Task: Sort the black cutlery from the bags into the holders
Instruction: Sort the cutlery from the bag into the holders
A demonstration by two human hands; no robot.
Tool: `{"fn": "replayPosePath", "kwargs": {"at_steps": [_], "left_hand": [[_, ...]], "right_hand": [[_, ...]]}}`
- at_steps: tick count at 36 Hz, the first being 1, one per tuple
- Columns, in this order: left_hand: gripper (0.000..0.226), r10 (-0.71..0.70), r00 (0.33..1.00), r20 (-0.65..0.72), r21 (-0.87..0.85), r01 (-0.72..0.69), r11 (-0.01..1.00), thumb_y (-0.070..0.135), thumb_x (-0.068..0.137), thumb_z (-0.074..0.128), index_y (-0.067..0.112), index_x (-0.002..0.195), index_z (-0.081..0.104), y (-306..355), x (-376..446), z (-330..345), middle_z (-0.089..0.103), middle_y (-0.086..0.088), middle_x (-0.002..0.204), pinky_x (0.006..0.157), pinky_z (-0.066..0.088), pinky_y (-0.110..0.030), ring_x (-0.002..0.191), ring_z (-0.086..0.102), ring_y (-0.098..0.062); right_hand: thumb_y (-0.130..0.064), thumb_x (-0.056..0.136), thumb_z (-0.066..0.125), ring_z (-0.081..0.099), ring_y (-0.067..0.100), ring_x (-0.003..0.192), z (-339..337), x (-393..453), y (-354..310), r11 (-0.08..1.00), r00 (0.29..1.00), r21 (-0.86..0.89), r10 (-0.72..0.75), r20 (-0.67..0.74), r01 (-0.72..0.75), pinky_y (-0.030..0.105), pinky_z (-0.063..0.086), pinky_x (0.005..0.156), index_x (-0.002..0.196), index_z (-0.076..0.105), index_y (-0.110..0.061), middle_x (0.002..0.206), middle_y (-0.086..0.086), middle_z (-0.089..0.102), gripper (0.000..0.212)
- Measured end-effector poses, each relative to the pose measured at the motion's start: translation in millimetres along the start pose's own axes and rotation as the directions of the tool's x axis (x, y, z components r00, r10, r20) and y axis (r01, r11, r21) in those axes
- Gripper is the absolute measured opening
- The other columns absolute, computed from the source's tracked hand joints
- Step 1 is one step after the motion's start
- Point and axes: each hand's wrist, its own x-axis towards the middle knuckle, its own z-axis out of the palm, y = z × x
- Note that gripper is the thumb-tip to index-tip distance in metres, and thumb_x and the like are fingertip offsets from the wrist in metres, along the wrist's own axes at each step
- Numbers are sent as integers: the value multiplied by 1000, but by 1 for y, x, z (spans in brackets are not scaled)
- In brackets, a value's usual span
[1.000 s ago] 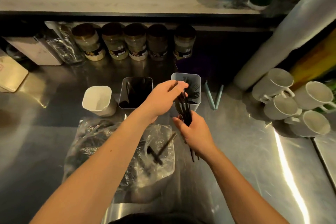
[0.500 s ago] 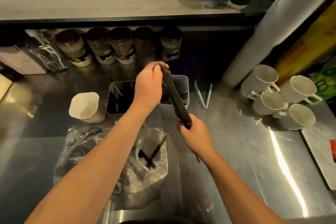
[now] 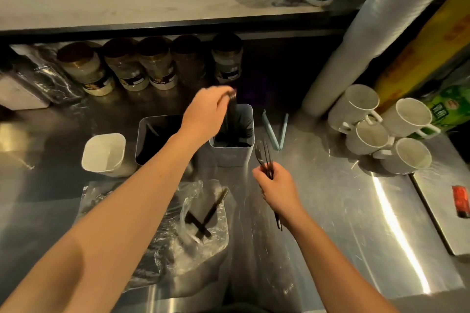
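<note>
My left hand (image 3: 206, 114) pinches the handle ends of a bunch of black cutlery (image 3: 230, 114) that stands down into the right grey holder (image 3: 232, 154). My right hand (image 3: 278, 188) grips a few black pieces (image 3: 264, 157), a spoon among them, just right of that holder. A middle grey holder (image 3: 152, 140) holds dark cutlery, and a white holder (image 3: 104, 155) stands left of it. Clear plastic bags (image 3: 162, 231) lie on the steel counter under my left forearm, with two black pieces (image 3: 206, 216) crossed on top.
Several white mugs (image 3: 381, 127) cluster at the right. Two pale green straws (image 3: 276, 129) lie beside the right holder. Jars (image 3: 155, 63) line the back under a shelf. A wrapped roll (image 3: 368, 30) leans at the right, and a red packet (image 3: 460, 201) lies on a tray.
My left hand pulled a bunch of black cutlery out of my right hand, carried it up and back, and lowered it into the right holder. My right hand stays low with fewer pieces.
</note>
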Motion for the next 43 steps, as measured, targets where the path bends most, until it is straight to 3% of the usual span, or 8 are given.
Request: {"fn": "replayPosePath", "kwargs": {"at_steps": [4, 8, 13, 20, 27, 35, 40, 43], "left_hand": [[69, -72, 947, 314, 121, 35, 992, 39, 95, 64, 25, 154, 32, -14, -15, 5, 49, 2, 145, 111, 33, -43, 137, 29, -26], [67, -101, 992, 71, -82, 106, 991, 39, 94, 65, 23, 152, 36, -10, -30, 1, 51, 8, 139, 111, 30, -36, 137, 27, -18], [16, -208, 974, -87, -348, 166, 923, 29, 100, 56, 28, 115, 61, 5, -61, -3, 64, 14, 102, 87, 47, -24, 100, 58, -8], [24, -251, 877, 410, -444, 433, 785, 44, 101, 51, 27, 106, 68, 24, -107, 6, 73, 7, 99, 82, 49, -29, 90, 65, -8], [27, -381, 872, 308, -530, 490, 693, 16, 101, 44, 23, 110, 69, 19, -118, 2, 75, 5, 95, 79, 55, -24, 89, 71, -16], [25, -491, 859, -144, -763, 219, 608, 12, 104, 46, 28, 112, 64, 19, -85, -32, 70, 5, 99, 66, 55, -17, 77, 63, -3], [27, -290, 907, -307, -583, 62, 810, 14, 100, 54, 37, 106, 67, 18, -42, -34, 73, 6, 104, 83, 61, -37, 90, 70, -10], [26, -188, 958, -216, -396, 90, 914, 16, 99, 56, 22, 122, 68, 16, -21, -23, 71, 5, 113, 94, 56, -35, 105, 66, -9]], "right_hand": [[-30, 95, 64, 40, 10, 50, -6, -4, -8, 987, 996, 154, 37, 85, -50, 27, 36, 47, 85, 55, -14, 60, -5, 46, 21], [-24, 97, 62, 33, 10, 47, -6, -9, -18, 944, 984, 309, 66, 165, -115, 25, 26, 44, 92, 54, -15, 59, -4, 39, 13], [-19, 100, 55, 29, 11, 49, 0, -18, -32, 883, 968, 435, 77, 237, -176, 30, 19, 52, 98, 61, -10, 59, -4, 39, 11], [-22, 105, 39, 28, 12, 51, 19, -32, -43, 823, 919, 494, 84, 385, -282, 30, 14, 55, 100, 58, -7, 61, -1, 37, 24], [-32, 107, 41, 38, 10, 52, 31, -44, -39, 928, 934, 340, 19, 356, -149, 26, 30, 50, 99, 63, -12, 64, -2, 47, 31], [-32, 108, 40, 46, 12, 50, 29, -43, -21, 945, 972, 278, 120, 203, -174, 26, 33, 48, 107, 63, -6, 64, 1, 51, 36], [-31, 108, 42, 47, 14, 52, 20, -42, -22, 895, 968, 392, 140, 207, -213, 26, 34, 49, 112, 64, -5, 62, 1, 51, 35], [-34, 108, 39, 49, 15, 54, 14, -40, -26, 867, 961, 446, 116, 250, -221, 28, 38, 52, 118, 64, -6, 64, 2, 52, 38]]}}
